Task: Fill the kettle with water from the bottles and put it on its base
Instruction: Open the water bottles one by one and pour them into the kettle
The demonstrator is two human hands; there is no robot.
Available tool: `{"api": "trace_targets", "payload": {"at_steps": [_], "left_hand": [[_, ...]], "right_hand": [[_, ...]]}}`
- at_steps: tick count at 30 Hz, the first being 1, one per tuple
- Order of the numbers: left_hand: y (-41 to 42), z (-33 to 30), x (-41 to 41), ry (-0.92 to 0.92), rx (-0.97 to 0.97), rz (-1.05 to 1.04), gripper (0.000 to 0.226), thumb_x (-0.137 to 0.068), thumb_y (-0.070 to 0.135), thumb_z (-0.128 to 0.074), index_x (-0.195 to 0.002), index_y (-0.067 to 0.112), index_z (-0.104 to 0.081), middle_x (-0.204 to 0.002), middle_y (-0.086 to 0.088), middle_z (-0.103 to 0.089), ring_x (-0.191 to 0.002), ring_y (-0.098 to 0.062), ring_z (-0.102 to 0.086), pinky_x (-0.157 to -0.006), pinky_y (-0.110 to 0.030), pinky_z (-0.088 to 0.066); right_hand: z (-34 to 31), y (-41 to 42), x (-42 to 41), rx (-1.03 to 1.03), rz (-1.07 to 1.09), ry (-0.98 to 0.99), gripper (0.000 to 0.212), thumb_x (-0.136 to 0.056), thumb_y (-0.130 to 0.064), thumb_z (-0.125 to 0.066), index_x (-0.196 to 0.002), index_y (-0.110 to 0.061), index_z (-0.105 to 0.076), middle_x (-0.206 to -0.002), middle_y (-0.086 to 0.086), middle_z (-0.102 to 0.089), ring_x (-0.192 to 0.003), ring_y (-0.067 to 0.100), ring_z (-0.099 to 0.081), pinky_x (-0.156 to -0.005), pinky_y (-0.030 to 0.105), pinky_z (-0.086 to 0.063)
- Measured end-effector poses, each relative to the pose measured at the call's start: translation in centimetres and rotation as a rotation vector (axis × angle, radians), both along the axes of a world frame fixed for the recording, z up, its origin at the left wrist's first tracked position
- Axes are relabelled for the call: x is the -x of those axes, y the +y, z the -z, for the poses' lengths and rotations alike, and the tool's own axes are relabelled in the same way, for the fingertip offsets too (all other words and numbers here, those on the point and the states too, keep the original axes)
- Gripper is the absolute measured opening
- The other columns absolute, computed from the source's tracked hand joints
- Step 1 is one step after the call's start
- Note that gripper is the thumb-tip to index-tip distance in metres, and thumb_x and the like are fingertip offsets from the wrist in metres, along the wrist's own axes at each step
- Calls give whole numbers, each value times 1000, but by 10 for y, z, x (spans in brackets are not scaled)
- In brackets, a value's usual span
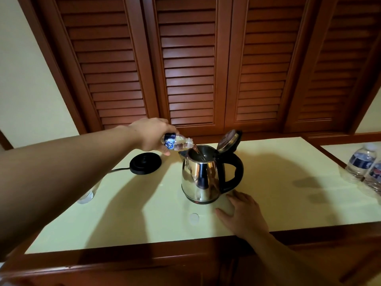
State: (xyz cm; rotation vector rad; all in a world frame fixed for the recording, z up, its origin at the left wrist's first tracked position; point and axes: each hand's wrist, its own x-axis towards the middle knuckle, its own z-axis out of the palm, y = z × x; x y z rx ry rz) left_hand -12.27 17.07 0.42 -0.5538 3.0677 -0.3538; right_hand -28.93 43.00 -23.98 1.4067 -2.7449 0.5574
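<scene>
Over the kettle (203, 174), left hand (152, 134) grips a tipped bottle (177, 142), water running into the open top. Right hand (243, 215) flat, grip released, on worktop (144, 213). Base (145, 163) sits apart, left.

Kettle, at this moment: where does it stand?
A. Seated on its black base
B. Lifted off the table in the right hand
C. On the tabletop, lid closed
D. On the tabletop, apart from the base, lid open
D: the kettle stands on the table with its lid tipped up, while the black base lies apart, empty, to its left.
</scene>
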Motion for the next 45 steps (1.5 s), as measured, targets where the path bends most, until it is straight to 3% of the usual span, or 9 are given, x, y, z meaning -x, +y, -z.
{"api": "trace_targets", "payload": {"at_steps": [9,15,18,29,37,41,45], "left_hand": [[5,-5,12,-60,17,27,75,-82,57,-80,-148,38,-51,-107,7,-47,-118,-26,-56,-90,-40,-51],[7,-9,19,-55,10,41,69,-77,51,-84,-138,34,-57,-125,3,-65,-120,-26,-59,-96,-46,-53],[7,-10,22,-30,-9,41,63,-75,48,-86,-129,34,-58,-119,4,-69,-111,-26,-63,-90,-45,-54],[6,-21,30,2,-36,92,62,-73,52,-89,-127,37,-61,-117,5,-69,-106,-21,-63,-90,-44,-57],[11,-27,32,33,115,157,63,-77,52,-85,-134,34,-64,-119,3,-64,-109,-21,-60,-83,-36,-53],[12,-20,27,98,42,105,63,-77,49,-87,-133,29,-66,-108,7,-56,-98,-14,-50,-76,-30,-45],[9,3,13,281,-211,-20,55,-77,46,-88,-122,23,-66,-109,1,-72,-88,-13,-61,-74,-31,-50]], "right_hand": [[3,0,1,5,5,-13,82,-83,-77,-43,-148,-27,-51,-157,-3,-46,-145,21,-36,-122,36,-26],[5,-1,2,-3,8,-21,86,-80,-79,-39,-147,-27,-52,-157,-3,-46,-145,21,-36,-122,38,-26],[7,-2,3,1,11,-25,85,-80,-79,-40,-146,-27,-53,-156,-1,-47,-145,22,-37,-122,39,-27],[6,-2,3,-7,11,-30,87,-79,-80,-38,-147,-28,-52,-157,-3,-45,-146,22,-35,-121,39,-27],[6,-2,3,7,0,-25,86,-81,-81,-40,-147,-28,-51,-156,-5,-46,-145,20,-36,-121,39,-29],[6,-2,4,9,2,-41,87,-80,-82,-41,-148,-28,-50,-157,-5,-45,-146,19,-35,-121,39,-27],[5,-1,4,31,3,-44,83,-79,-80,-43,-143,-28,-56,-150,-6,-51,-141,19,-39,-119,38,-30]]}}
